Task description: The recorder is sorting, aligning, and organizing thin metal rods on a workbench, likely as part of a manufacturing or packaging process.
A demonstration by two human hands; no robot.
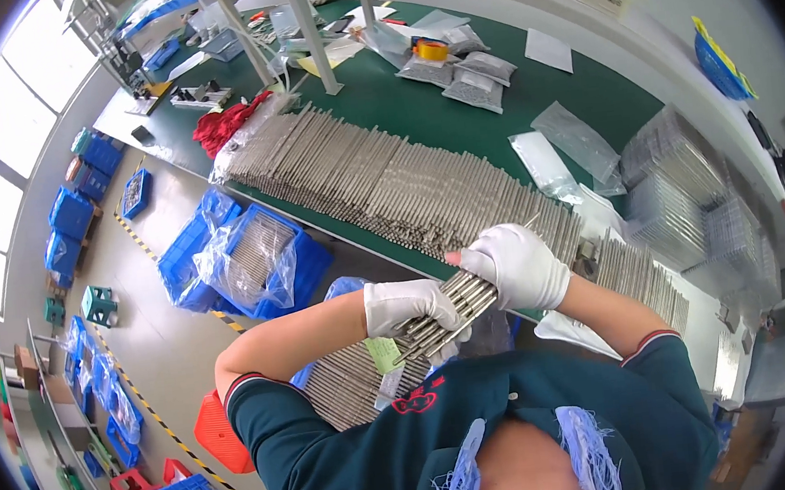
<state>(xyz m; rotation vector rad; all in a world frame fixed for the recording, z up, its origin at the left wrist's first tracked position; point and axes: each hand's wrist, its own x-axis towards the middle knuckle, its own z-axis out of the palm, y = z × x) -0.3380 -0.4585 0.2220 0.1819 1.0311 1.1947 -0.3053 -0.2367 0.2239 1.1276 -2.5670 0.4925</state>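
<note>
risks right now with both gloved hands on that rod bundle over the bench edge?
1. The bundle of metal rods is held loosely fanned between the left hand and right hand, off the table edge; a rod could slip out towards the floor or the blue bin below.
2. The long row of rods on the green table lies close to the right hand; a bump might scatter it.

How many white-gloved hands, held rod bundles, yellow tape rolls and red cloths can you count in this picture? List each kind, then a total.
White-gloved hands: 2 (left hand, right hand)
Rod bundle, gripped by both hands: 1
Yellow tape roll: 1
Red cloth: 1
Total: 5
</note>
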